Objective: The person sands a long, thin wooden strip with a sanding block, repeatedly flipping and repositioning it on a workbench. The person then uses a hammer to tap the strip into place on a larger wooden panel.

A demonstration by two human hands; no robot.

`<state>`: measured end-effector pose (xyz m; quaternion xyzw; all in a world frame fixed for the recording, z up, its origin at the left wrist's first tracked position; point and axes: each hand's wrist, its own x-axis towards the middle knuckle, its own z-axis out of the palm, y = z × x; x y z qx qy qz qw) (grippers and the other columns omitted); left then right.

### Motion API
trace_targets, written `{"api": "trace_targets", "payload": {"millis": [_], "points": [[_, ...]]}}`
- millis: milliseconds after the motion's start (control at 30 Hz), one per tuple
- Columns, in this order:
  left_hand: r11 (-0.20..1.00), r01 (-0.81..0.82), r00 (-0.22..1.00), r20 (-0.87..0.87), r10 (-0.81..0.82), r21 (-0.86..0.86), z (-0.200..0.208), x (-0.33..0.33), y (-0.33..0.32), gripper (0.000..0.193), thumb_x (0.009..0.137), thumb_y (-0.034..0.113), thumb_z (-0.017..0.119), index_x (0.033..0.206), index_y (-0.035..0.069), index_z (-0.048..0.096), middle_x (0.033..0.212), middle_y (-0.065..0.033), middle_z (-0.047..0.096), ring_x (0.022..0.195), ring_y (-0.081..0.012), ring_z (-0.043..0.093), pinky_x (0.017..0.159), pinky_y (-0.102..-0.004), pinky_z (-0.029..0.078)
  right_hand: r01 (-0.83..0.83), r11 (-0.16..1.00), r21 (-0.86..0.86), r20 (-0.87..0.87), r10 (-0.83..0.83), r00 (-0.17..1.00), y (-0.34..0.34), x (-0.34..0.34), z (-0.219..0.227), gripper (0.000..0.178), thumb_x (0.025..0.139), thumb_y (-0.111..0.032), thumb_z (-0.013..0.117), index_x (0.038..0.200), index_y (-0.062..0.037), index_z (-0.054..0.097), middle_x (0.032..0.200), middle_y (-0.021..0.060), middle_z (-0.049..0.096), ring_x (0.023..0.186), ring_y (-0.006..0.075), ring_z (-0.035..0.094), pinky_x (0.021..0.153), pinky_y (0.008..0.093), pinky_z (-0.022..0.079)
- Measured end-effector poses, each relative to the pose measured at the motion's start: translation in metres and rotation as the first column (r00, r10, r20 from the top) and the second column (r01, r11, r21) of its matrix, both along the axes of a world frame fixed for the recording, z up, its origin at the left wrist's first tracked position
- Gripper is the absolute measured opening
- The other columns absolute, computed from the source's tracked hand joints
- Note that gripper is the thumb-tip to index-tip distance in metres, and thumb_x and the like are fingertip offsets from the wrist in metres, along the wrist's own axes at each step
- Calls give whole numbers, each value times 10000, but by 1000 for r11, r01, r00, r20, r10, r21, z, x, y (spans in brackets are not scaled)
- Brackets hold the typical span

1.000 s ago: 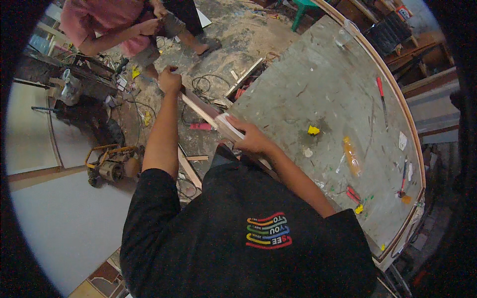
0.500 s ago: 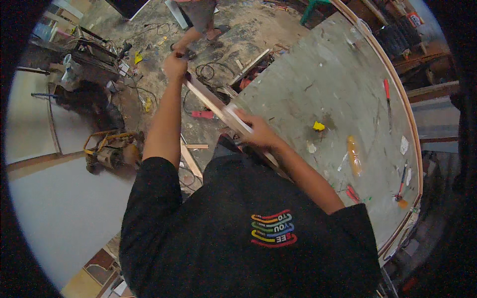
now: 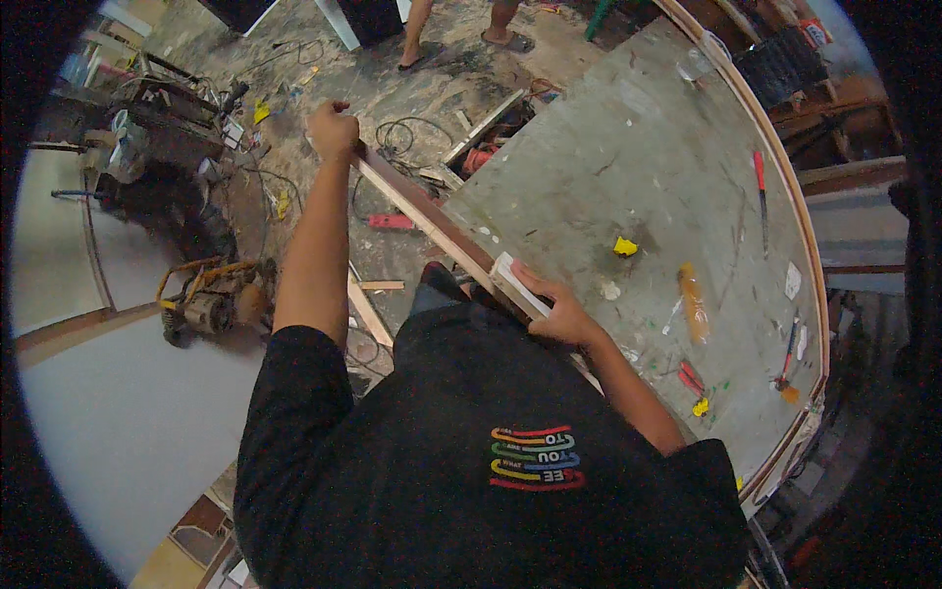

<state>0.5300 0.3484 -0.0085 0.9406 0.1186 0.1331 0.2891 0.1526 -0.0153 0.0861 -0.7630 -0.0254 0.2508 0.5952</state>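
Observation:
My left hand (image 3: 334,133) is closed around the far end of a long wooden strip (image 3: 417,208), which has a pale face and a brown face. The strip slants from there toward my body on the right, and its near end is hidden by my right hand and shirt. In my right hand (image 3: 566,312) is a pale, flat block (image 3: 520,285) that looks like a sanding block. My fingers press it onto the strip at waist height, just beside the near-left edge of the grey tabletop.
On the grey tabletop (image 3: 589,177) lie a yellow scrap (image 3: 625,247), a plastic bottle (image 3: 693,302) and several red-handled tools. A dusty motor-like machine (image 3: 211,294) stands at left. Cables and wood offcuts (image 3: 369,309) litter the floor. Another person's legs (image 3: 417,34) are at the back.
My right hand has slid the block along the strip toward me. My left hand keeps its hold on the far end. The other person's legs at the back have shifted right.

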Motion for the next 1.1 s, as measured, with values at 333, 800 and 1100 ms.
{"api": "trace_targets", "payload": {"millis": [333,800,1100], "points": [[999,-19,999,-47,21,46,28,-11,-9,323,733,101,640,1007,179,792,999,-126,767,933,-333,729,844,-434,569,7,998,70,92,-13,996,99,145,-32,961,614,-126,765,1524,-71,460,1573,144,472,1380,221,510,1149,315,360],[999,31,996,82,-32,14,12,-5,-4,332,709,78,625,989,174,777,947,-124,757,884,-333,722,791,-438,559,0,998,55,115,-6,993,35,55,-23,938,628,-148,778,1515,-74,482,1585,136,454,1473,240,401,1217,347,259],[980,193,980,49,-191,-39,8,3,5,386,715,85,637,1088,48,729,1104,-176,727,1041,-339,679,922,-436,515,37,993,111,124,-51,991,85,120,-24,903,621,-191,855,1472,-151,556,1385,111,652,1218,253,635,1043,379,477]]}}
